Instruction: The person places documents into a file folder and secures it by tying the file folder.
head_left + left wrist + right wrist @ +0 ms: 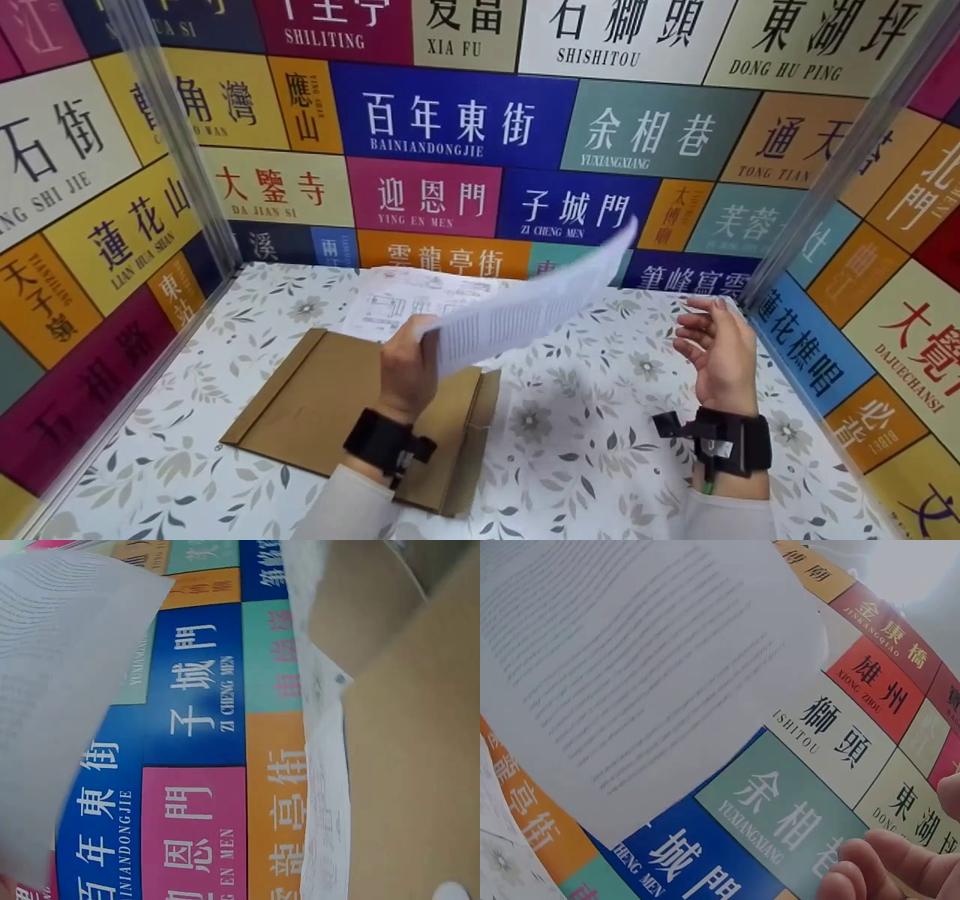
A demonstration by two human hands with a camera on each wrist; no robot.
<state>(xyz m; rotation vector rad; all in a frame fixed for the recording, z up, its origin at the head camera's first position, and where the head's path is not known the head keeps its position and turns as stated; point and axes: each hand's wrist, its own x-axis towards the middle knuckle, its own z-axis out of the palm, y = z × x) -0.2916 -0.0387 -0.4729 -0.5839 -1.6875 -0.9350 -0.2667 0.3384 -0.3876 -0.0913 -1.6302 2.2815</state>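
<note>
My left hand [409, 367] grips the lower left edge of a printed paper sheet [517, 326], held up above the table. The sheet bends upward to the right, and its lines of text show in the right wrist view, where the paper [645, 667] fills the upper left. Beneath the left hand lies a flat brown cardboard folder [300, 405]. My right hand [720, 352] hovers at the right, apart from the sheet, its fingers loosely curled around nothing. In the left wrist view, the hand's grip on the paper [67, 667] is hidden.
More printed sheets [390, 300] with line diagrams lie at the back of the table, against the wall. A leaf-patterned cover [585, 465] spreads over the tabletop. Colourful sign-printed walls [450, 112] enclose the back and both sides.
</note>
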